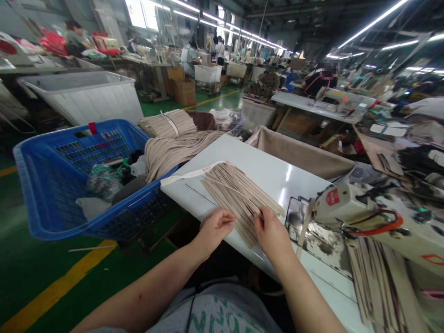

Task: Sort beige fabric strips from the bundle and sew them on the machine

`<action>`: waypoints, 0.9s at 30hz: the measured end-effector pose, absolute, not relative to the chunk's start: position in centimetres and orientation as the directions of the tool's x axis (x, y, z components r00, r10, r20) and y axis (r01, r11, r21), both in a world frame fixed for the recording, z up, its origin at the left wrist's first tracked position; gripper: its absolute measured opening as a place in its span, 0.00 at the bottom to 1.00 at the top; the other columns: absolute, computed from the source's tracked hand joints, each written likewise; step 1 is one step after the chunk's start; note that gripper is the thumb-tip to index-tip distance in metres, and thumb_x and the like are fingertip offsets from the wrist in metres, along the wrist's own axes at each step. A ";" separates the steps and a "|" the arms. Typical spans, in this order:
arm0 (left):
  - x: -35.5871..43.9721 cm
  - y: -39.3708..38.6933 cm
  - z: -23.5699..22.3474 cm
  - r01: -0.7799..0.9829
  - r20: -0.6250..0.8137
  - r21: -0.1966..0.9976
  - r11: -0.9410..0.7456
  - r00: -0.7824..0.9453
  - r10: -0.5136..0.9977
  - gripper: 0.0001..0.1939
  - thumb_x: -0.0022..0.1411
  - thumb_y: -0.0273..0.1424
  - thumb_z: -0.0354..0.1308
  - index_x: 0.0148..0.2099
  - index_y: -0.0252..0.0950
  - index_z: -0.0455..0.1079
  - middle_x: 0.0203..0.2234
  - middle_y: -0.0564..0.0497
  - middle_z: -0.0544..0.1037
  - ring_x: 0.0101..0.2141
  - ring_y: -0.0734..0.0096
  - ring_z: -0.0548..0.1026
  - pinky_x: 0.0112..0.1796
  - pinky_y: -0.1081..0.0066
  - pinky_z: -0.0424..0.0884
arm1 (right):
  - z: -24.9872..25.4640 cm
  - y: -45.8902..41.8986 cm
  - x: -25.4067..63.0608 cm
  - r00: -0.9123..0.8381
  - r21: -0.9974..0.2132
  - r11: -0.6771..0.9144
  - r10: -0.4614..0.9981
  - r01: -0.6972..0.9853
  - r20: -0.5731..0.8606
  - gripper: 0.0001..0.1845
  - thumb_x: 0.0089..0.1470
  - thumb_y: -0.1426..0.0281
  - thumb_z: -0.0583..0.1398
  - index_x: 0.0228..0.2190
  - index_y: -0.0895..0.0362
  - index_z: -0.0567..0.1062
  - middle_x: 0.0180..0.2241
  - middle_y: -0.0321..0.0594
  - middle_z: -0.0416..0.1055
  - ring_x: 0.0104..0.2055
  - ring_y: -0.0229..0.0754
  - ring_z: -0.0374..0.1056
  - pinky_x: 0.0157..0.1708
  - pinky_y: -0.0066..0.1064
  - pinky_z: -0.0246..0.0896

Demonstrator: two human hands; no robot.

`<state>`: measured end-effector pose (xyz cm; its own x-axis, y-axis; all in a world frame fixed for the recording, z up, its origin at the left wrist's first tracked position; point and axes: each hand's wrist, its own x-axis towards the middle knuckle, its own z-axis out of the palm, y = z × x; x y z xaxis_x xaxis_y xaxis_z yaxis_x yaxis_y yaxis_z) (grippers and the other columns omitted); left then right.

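A flat bundle of beige fabric strips lies fanned on the white sewing table in front of me. My right hand is closed over the near right part of the bundle, pinching a strip between thumb and fingers. One strip bows up from the bundle toward those fingertips. Just left of the bundle's near end, my left hand has its fingers loosely curled in toward the thumb, and nothing shows in them. A white band with red writing lies along the bundle's far left end.
A sewing machine stands at right, with more beige strips hanging below it. To the left is a blue basket with bags inside; long strips and a tied bundle rest over its right side. A fabric-lined bin adjoins the table's far edge.
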<state>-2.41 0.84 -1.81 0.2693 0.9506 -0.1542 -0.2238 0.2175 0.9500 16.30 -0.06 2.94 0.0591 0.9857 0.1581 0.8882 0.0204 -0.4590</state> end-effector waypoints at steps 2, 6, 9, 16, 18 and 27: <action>-2.3 0.6 -1.1 -0.315 -0.172 0.912 0.263 0.289 0.942 0.13 0.59 0.31 0.66 0.46 0.35 0.73 0.45 0.42 0.79 0.50 0.58 0.75 0.57 0.56 0.66 | 3.0 -0.5 16.2 0.057 -0.739 -0.063 0.998 0.671 -0.034 0.08 0.62 0.65 0.52 0.34 0.55 0.68 0.28 0.39 0.71 0.26 0.41 0.67 0.27 0.31 0.58; -1.8 0.4 -0.2 -0.517 -0.266 0.749 0.414 0.337 0.903 0.21 0.56 0.35 0.71 0.49 0.33 0.70 0.45 0.39 0.79 0.45 0.57 0.79 0.53 0.53 0.70 | 2.4 -2.3 14.8 -0.048 -0.943 -0.262 0.960 0.206 -0.277 0.16 0.59 0.53 0.56 0.31 0.54 0.66 0.25 0.33 0.69 0.19 0.36 0.63 0.19 0.27 0.55; -1.3 0.5 -0.1 -0.527 -0.312 0.726 0.441 0.319 0.895 0.21 0.54 0.33 0.72 0.47 0.32 0.70 0.41 0.40 0.79 0.40 0.60 0.80 0.49 0.55 0.74 | 1.9 -3.5 13.7 -0.070 -0.949 -0.315 0.947 -0.006 -0.314 0.19 0.55 0.51 0.60 0.34 0.55 0.69 0.28 0.34 0.71 0.22 0.36 0.66 0.20 0.26 0.59; -0.8 0.8 -0.3 -0.449 -0.337 0.757 0.475 0.353 0.873 0.17 0.54 0.33 0.71 0.42 0.30 0.71 0.35 0.43 0.78 0.34 0.66 0.78 0.40 0.63 0.76 | 1.3 -4.4 13.7 -0.074 -0.939 -0.343 0.937 0.007 -0.342 0.23 0.55 0.48 0.60 0.38 0.56 0.72 0.29 0.37 0.74 0.27 0.41 0.73 0.25 0.29 0.67; -0.8 0.8 -0.4 -0.447 -0.340 0.759 0.473 0.348 0.874 0.17 0.53 0.32 0.72 0.41 0.30 0.72 0.35 0.43 0.78 0.34 0.66 0.78 0.39 0.64 0.77 | 1.1 -4.5 14.0 -0.051 -0.950 -0.285 0.955 0.127 -0.294 0.22 0.57 0.49 0.59 0.40 0.55 0.74 0.30 0.38 0.75 0.29 0.43 0.73 0.27 0.31 0.68; -0.9 0.5 -0.1 -0.439 -0.359 0.752 0.491 0.353 0.864 0.17 0.51 0.32 0.71 0.40 0.30 0.72 0.37 0.41 0.80 0.35 0.62 0.79 0.38 0.62 0.77 | 0.8 -4.8 14.4 0.034 -0.889 -0.142 0.989 0.435 -0.141 0.18 0.61 0.53 0.56 0.37 0.54 0.74 0.23 0.34 0.71 0.25 0.41 0.67 0.25 0.29 0.62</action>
<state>-0.93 0.52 -0.14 0.3530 0.8641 -0.3587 -0.4386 0.4915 0.7524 14.37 -4.84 0.82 0.0342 0.9894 -0.1409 0.4348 -0.1417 -0.8893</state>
